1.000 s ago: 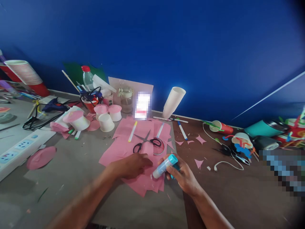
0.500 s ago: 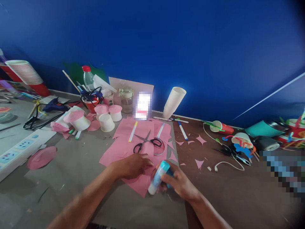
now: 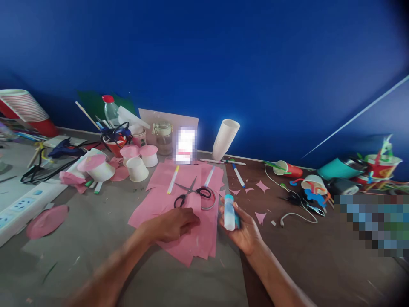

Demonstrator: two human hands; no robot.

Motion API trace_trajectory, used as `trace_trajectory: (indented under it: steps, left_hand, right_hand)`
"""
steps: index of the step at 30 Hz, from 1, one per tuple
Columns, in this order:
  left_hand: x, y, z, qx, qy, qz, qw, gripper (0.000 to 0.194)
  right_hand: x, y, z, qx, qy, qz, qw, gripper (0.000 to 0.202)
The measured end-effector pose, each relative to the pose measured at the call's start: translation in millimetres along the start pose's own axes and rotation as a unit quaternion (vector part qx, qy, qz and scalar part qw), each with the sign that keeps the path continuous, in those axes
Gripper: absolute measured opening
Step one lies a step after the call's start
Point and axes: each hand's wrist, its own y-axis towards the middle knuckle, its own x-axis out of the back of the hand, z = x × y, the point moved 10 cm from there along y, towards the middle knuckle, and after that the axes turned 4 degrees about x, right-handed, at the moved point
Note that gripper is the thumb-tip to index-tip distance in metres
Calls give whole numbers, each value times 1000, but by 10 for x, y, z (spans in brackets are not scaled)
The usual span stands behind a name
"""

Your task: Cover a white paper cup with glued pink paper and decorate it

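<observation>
My right hand (image 3: 247, 232) is closed around a glue stick (image 3: 228, 215) with a turquoise end and a pale lower end, held almost upright. A second turquoise piece shows behind it, partly hidden by my fingers. Over the layered pink paper (image 3: 191, 170) rests my left hand (image 3: 175, 224), its fingers curled and closed; what is in them, if anything, is hidden. Just above that hand, scissors (image 3: 191, 192) with black handles lie spread on the paper. A roll of clear tape (image 3: 209, 204) sits by their right handle. Two markers, one with a yellow cap (image 3: 173, 180), lie farther up the sheets.
Paper cups with pink tops (image 3: 149, 154), a plain white cup (image 3: 137, 169) and a power strip (image 3: 24, 207) are to the left. A leaning cup stack (image 3: 226, 138) stands at the wall. Paper scraps (image 3: 260, 217), a white cable (image 3: 298, 221) and a teal bottle (image 3: 341, 168) are right.
My right hand has moved right with the glue stick, off the pink paper, turning it more upright. My left hand stays over the paper. The whole view has shifted slightly.
</observation>
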Motion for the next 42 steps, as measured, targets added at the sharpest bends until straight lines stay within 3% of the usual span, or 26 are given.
trace_trajectory:
  steps: [5,11,17,22,25,28,34,38,42]
  left_hand:
    - [90,14,-41,7,-56,-19,998,28]
    - [255,23,-16,-2,-107,-121,987,24]
    - [258,-19,-121,-82,-59,-200,974,42]
    - [139,-11,-276,-123,3,-177,976,57]
    - [49,27,-293,-109,4,-132,985,53]
    - [36,29,-297,-120,-40,-125,984,47]
    - [272,-67,-132,-134,-167,-241,947,33]
    - [329,-54,28,-55,-194,-246,948,32]
    - [383,-61,7,-59,-151,-260,952,32]
  right_hand:
    - [-63,-33,43,19,5,1,1000,27]
    - [-142,-62,-22,-1,6,21,1000,31]
    - [-184,-93,-206,-46,40,-8,998,36]
    - [-360,-148,-354,-66,56,10,996,38]
    - [-425,-170,-425,-76,56,10,995,41]
    - [-436,-170,-453,-73,55,0,996,43]
    - [-392,-183,-317,-66,63,7,996,37]
    - [-328,-172,-75,-28,100,12,994,25]
    - [-301,-122,78,10,110,27,994,24]
